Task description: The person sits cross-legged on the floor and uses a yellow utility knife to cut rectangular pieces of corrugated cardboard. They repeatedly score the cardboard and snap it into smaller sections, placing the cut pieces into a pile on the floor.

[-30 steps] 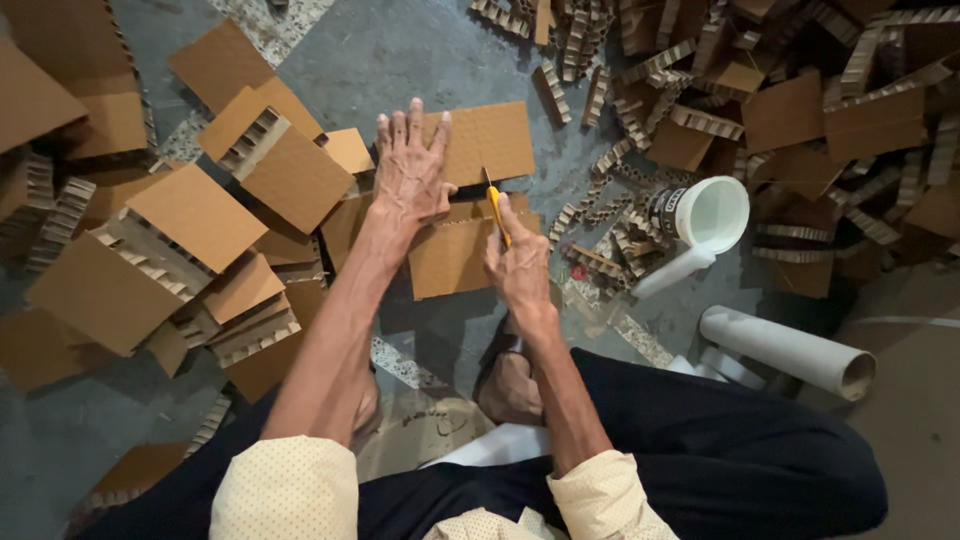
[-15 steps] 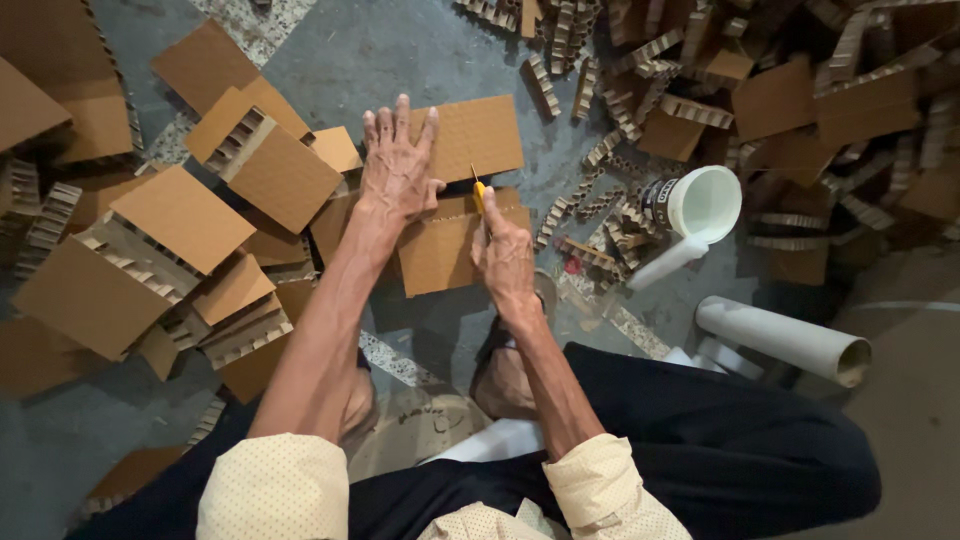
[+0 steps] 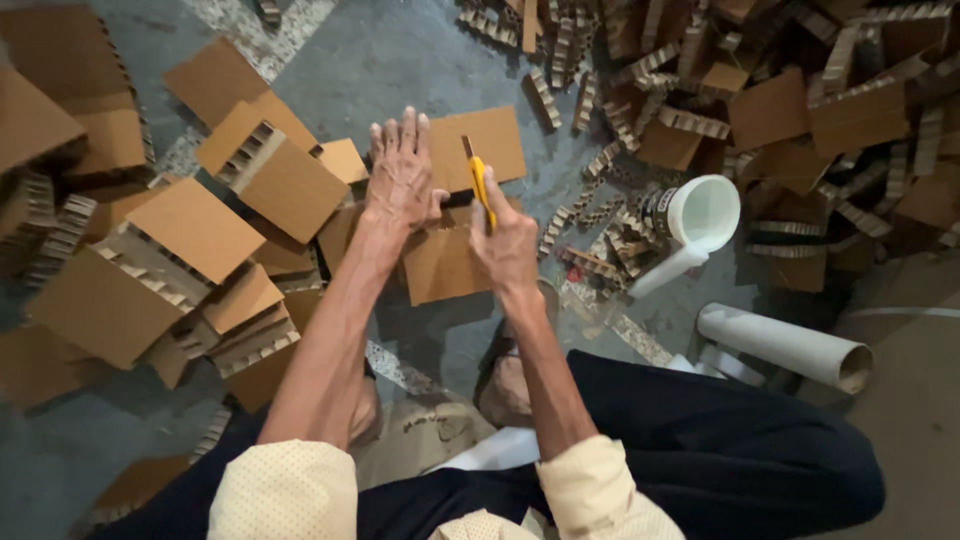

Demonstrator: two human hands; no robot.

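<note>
Head view, looking down: the left hand [image 3: 402, 180] presses flat, fingers spread, on a brown cardboard sheet [image 3: 470, 205] lying on the grey floor [image 3: 420, 60], while the right hand [image 3: 507, 238], fingers clamped around a yellow utility knife [image 3: 481, 186], holds the blade on the sheet just beside the left thumb. The cut looks partway done — the sheet seems split across its middle, the far part shifted slightly from the near part. Cut cardboard pieces [image 3: 190, 240] and honeycomb strips [image 3: 600, 160] surround it; a white cup [image 3: 700, 215] lies to the right.
</note>
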